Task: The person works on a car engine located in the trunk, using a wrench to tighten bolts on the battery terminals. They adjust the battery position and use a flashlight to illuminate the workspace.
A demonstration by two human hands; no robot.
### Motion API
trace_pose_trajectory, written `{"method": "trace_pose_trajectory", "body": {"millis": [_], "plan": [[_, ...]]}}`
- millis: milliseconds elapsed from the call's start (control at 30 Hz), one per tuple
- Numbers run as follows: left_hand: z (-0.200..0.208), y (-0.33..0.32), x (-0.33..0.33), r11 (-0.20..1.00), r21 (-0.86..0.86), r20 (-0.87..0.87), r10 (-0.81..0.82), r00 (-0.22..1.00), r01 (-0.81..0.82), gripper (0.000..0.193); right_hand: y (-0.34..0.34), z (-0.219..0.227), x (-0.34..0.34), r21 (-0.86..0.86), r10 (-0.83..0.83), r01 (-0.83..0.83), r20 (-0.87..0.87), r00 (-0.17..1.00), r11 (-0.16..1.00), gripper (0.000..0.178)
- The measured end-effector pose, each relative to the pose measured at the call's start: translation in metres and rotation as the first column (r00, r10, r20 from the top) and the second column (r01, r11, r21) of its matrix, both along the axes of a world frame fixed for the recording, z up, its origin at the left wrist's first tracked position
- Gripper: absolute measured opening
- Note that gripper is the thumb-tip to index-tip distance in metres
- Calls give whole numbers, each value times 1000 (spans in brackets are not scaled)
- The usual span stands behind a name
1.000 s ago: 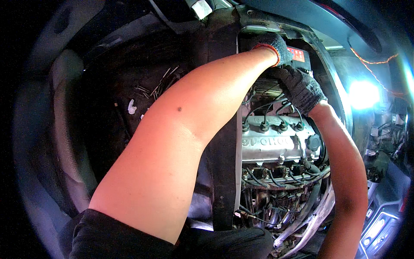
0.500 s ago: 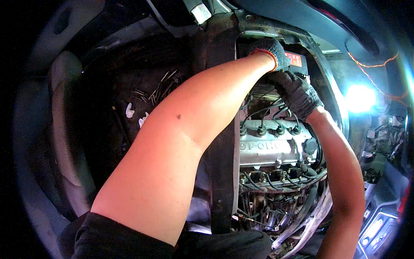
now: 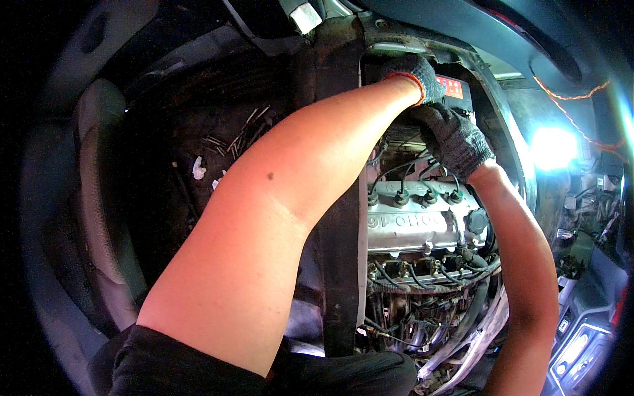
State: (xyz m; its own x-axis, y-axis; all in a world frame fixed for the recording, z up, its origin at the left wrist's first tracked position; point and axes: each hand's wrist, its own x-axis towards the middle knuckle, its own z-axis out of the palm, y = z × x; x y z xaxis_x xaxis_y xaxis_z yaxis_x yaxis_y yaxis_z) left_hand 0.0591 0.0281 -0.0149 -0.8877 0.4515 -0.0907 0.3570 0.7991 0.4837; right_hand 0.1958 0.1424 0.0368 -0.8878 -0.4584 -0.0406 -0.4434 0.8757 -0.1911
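Both my hands wear dark knit gloves and meet at the far end of the open engine bay. My left hand (image 3: 416, 74) reaches in beside a dark battery (image 3: 456, 92) with a red label; its fingers are hidden behind the glove's back. Just nearer, my right hand (image 3: 456, 142) is closed, its fingers curled in under the left wrist. What it grips, if anything, does not show. Below the hands lies a silver engine valve cover (image 3: 416, 228) with black spark plug leads (image 3: 401, 196) along its far side.
Wiring and hoses (image 3: 422, 284) crowd the engine's near side. A dark frame rail (image 3: 340, 264) borders the bay on the left. Past it, loose metal tools or bolts (image 3: 244, 132) and crumpled white scraps (image 3: 199, 168) lie on a dark floor. A bright lamp (image 3: 553, 149) shines at the right.
Both hands stay in the same spot by the battery. My right hand has shifted very slightly, toward the left.
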Motion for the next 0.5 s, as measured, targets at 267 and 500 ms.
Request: {"method": "trace_pose_trajectory", "body": {"millis": [267, 500], "plan": [[-9, 4, -4, 999, -36, -33, -36, 999, 35, 63, -2, -2, 1, -24, 29, -30, -48, 998, 999, 43], [-1, 4, 0, 997, -66, -34, -48, 998, 45, 65, 2, -3, -2, 0, 60, -61, -45, 997, 998, 46]]}}
